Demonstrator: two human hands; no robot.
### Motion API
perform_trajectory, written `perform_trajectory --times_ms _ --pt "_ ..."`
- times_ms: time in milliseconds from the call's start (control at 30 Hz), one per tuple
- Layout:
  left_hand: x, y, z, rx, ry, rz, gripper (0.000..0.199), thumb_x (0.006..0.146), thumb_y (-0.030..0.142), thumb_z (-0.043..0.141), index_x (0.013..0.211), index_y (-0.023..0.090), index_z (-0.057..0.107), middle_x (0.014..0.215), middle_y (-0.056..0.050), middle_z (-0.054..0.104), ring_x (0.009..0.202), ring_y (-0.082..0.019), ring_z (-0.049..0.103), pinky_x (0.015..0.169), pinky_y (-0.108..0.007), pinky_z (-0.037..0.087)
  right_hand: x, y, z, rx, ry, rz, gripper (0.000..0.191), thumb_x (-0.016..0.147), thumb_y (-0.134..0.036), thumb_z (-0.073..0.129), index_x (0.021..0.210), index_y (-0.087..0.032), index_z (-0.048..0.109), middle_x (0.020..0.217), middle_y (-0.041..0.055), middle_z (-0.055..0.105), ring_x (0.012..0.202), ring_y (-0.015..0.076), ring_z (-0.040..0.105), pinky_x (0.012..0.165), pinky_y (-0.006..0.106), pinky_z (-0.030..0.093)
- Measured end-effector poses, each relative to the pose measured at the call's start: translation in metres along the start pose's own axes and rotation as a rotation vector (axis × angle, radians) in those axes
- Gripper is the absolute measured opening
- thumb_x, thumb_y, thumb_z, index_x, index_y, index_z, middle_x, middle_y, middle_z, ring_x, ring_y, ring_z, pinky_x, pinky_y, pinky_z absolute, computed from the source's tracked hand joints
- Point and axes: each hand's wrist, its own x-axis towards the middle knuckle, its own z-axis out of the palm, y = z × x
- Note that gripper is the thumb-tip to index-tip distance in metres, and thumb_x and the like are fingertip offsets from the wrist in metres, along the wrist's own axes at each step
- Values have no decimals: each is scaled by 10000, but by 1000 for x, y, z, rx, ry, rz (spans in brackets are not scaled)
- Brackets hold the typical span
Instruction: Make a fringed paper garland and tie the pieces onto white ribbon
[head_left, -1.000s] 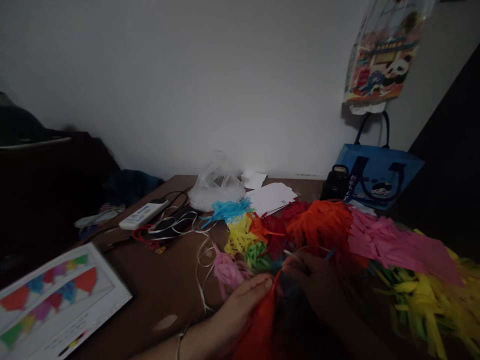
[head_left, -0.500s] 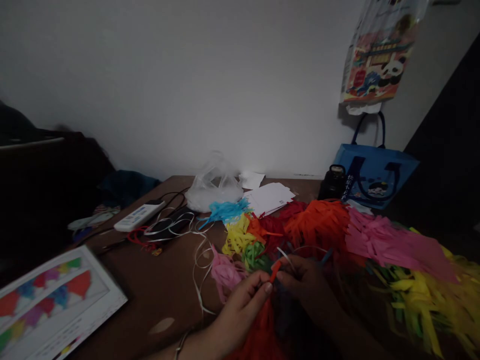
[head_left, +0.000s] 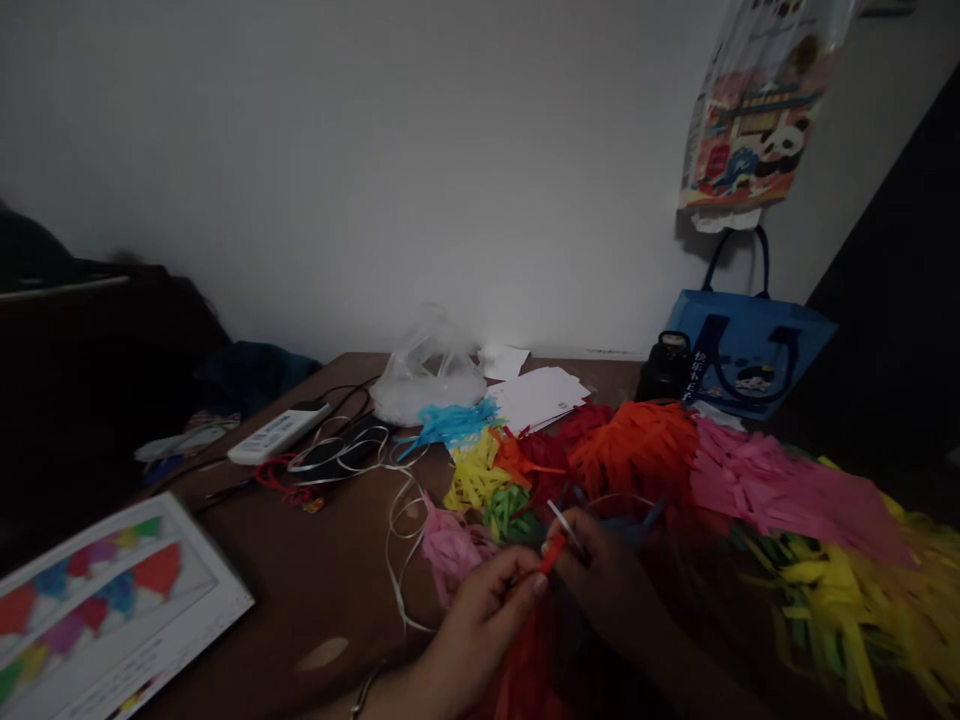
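Head view: L hand pinches red paper; R hand pinches same paper w/ white ribbon; pink tassel at 10 o'clock.

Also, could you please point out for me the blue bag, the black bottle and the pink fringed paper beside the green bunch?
Blue bag (head_left: 772, 335): head view, upper front side.
Black bottle (head_left: 664, 372): head view, middle of its body.
Pink fringed paper (head_left: 448, 545): head view, middle of the bunch.
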Motion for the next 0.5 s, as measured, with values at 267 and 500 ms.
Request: perform_trajectory --times_ms 267,500 --pt "9 15 6 -408 154 -171 321 736 446 777 746 174 606 684 30 565 634 -106 485 596 -185 411 -5 -5 -4 -39 -3 -177 354 978 -337 329 658 -215 421 589 -47 431 563 123 428 544 258 273" --pt "6 16 6 -369 96 -110 304 771 447 749 748 173 619 665 32 579 605 -96 486 585 -181 419 -7 1 4 -4 -142 -109 366 968 -333 370 624 -215 403 570 -43 436 553 123 409 539 266 252"
